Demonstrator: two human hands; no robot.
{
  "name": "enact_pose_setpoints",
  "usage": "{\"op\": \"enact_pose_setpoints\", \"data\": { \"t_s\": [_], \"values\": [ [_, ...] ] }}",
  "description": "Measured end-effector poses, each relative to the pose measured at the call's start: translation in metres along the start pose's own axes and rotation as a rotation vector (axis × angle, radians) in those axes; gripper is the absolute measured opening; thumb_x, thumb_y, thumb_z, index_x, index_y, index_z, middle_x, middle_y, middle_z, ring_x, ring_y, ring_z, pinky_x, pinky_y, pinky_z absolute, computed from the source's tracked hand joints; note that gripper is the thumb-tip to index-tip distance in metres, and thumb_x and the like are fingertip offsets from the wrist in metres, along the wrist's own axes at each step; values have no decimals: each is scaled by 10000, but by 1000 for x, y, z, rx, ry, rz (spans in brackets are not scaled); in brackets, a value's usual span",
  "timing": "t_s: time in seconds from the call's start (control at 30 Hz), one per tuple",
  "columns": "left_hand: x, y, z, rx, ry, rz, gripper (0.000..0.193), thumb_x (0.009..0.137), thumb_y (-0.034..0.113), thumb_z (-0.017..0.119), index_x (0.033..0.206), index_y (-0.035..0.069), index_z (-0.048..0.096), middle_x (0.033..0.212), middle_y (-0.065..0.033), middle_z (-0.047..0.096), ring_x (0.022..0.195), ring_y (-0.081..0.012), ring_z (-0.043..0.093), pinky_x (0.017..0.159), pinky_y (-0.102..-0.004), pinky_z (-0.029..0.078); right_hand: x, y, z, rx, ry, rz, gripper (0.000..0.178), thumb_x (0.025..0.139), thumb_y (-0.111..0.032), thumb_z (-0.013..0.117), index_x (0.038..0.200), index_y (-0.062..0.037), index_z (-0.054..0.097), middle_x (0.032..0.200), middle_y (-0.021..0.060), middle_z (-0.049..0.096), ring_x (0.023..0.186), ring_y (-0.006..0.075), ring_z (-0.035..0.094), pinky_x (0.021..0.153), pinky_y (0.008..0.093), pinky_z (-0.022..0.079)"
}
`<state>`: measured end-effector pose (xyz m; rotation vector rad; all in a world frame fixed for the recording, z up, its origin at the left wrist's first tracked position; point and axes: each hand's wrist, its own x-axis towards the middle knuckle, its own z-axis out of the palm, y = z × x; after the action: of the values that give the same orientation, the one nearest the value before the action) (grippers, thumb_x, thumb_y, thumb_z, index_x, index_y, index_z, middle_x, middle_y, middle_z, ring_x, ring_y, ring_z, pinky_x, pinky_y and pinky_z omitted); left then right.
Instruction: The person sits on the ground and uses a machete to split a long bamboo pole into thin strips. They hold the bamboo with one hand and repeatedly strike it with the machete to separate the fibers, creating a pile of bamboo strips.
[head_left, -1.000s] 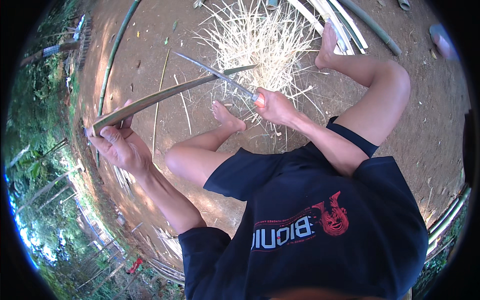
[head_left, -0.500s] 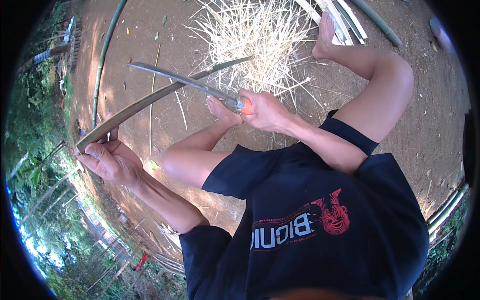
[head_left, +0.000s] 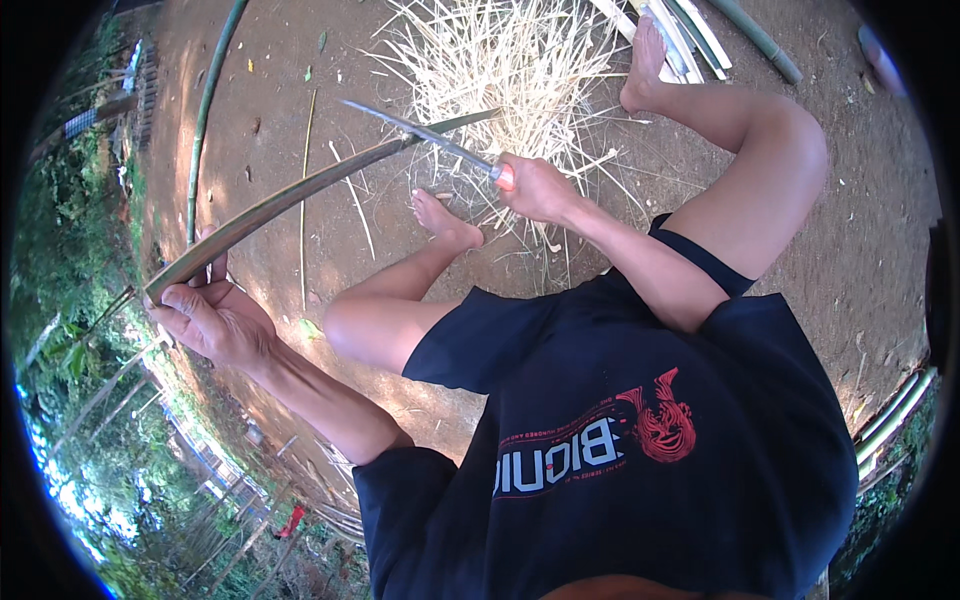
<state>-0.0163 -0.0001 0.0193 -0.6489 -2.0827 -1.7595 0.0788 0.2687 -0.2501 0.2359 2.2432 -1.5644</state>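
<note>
Knife [head_left: 450,149], clasped in right grip [head_left: 540,190], crosses bamboo strip [head_left: 270,210]; left grip [head_left: 222,318] pinches strip's end; soil [head_left: 262,160] flanks strip's edges.

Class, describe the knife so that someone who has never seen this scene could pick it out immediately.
Find the big pile of pale shavings at the top centre. Just below it, the right hand grips the long-bladed knife, which points up and left across the bamboo strip in the left hand. Its grey metal blade and orange handle set it apart from that strip.
</note>
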Motion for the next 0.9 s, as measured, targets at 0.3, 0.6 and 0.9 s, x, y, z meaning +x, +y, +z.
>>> {"op": "enact_pose_setpoints", "data": {
  "t_s": [0.3,0.6,0.9],
  "values": [
    [7,2,-4,40,67,-1,277,1018,255,460,1103,1,532,1045,-175,669,981,-311,672,887,-531,572,-11,-26,-4,-18,-125,0,233,828,-141,606,1041,-49,579,835,209,663,794,328,674,721,453,508],
    [20,-9,0,61,260,-61,486,1011,443,411,1213,5,471,947,-175,627,946,-351,628,973,-565,459,54,163,2,2,-94,518,187,815,-128,593,920,26,612,762,176,644,636,260,642,568,399,506],
    [30,-25,38,71,821,80,631,893,761,335,805,138,383,607,26,276,462,-82,294,385,-221,224,-14,-1,23,117,-117,78,313,802,-117,633,1090,-15,566,725,177,663,597,264,669,601,403,535]
  ]
}}
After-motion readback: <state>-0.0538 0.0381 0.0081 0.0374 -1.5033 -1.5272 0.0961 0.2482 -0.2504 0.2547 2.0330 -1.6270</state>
